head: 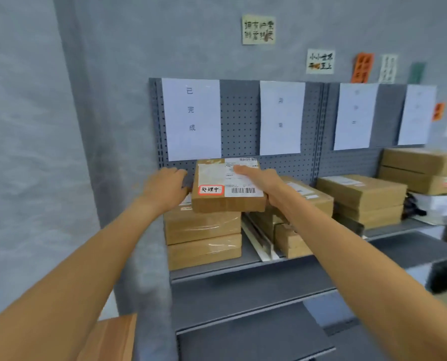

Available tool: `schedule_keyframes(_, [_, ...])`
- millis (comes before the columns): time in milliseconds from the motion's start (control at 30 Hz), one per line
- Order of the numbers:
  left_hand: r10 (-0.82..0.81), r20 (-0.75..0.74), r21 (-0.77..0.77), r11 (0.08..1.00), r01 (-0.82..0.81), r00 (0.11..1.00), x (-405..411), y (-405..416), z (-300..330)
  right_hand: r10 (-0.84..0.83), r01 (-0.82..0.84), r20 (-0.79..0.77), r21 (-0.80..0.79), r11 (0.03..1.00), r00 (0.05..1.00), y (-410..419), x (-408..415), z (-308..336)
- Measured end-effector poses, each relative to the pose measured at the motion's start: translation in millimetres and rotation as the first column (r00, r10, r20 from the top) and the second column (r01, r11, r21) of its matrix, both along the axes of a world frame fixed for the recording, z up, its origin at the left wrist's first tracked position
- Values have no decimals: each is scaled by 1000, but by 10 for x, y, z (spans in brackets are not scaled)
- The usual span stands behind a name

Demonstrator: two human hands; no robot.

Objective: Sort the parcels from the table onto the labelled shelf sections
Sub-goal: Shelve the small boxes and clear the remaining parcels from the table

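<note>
Near left corner: wooden worktop (110, 340) edge only just in frame, can't tell if any parcels are left on it. So what remains is unknown from here.

Both arms reach out to the shelf (243, 268). The 2 hands hold 1 parcel (227, 186) between them. Left hand (165, 188) grips its left edge, fingers curled round the side. Right hand (259, 182) holds the right edge: fingers lie across the shipping label (243, 178) on top, and the thumb looks to be down the right side, partly hidden. Red-bordered sticker (210, 189) on the near left of the parcel's top reads 处理中.

The parcel sits on, or just above, the left stack (203, 238) in the leftmost section; contact can't be confirmed. My read: placement step, release not yet done.

Progress: shelf is already well filled. At least 2 boxes in the left stack under the held parcel, a second stack (290, 230) just right of it past a white divider (259, 243), a third stack (365, 201) further right, and more boxes (423, 170) at far right. Judging by that, sorting is well along.

Far: pegboard back panel (239, 118) carries 4 white section sheets. Leftmost sheet (191, 118) reads 已完成; the other 3 are too faint to read. That sheet doesn't match the sticker's wording, so worth a check before letting go.
</note>
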State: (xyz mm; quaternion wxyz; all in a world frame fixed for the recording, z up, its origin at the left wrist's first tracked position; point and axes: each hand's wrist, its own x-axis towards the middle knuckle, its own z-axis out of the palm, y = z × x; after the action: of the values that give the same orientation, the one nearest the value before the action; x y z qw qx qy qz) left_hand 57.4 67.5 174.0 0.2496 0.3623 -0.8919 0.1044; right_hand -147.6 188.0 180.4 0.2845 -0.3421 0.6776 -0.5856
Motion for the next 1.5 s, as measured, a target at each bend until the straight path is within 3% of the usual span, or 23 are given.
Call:
schedule_keyframes(367, [-266,-7,-19,964,266,964,-2309,1012,124,-254,254,-28,-8,967,967,1472,-1936,191])
schedule_keyframes(667, [-374,-25,-9,927,374,927,-3728,1744,135,-405,406,-78,-1,914,911,2424,-3122,228])
schedule_keyframes(867, [-434,-8,-10,901,434,901,-4386,2108,140,-430,429,-27,-43,902,902,2946,-3706,216])
schedule_keyframes(1200, [-495,0,14,869,495,869,-5182,2125,-22,-527,526,-19,-49,849,850,3193,-4318,170])
schedule_keyframes(1500, [-475,-7,48,879,475,880,-5904,1616,-33,-520,520,-46,-7,854,853,2829,-5185,257])
